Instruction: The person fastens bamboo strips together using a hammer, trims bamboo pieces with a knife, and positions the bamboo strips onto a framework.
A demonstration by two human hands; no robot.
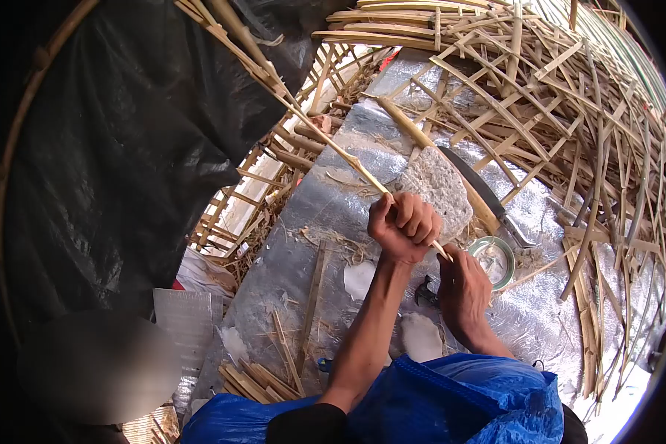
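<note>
My left hand (pixel 407 226) is closed in a fist round a long thin bamboo strip (pixel 334 146), which runs up to the top left of the view. Lower right of it, my right hand (pixel 465 285) pinches the strip's near end. Just beyond my hands lies a rough grey stone (pixel 438 185), with a thick bamboo piece (pixel 403 120) behind it. A curved blade (pixel 481 177) with a metal handle end rests at the stone's right. Beside my right hand sits a round green-rimmed dish (pixel 491 263).
Woven bamboo lattice and loose strips (pixel 525 111) fill the upper right. Black plastic sheeting (pixel 126 148) hangs at the left. Split bamboo pieces (pixel 263 381) lie at lower left on the silvery sheet (pixel 288 259). A blue plastic cover (pixel 451 399) lies over my lap.
</note>
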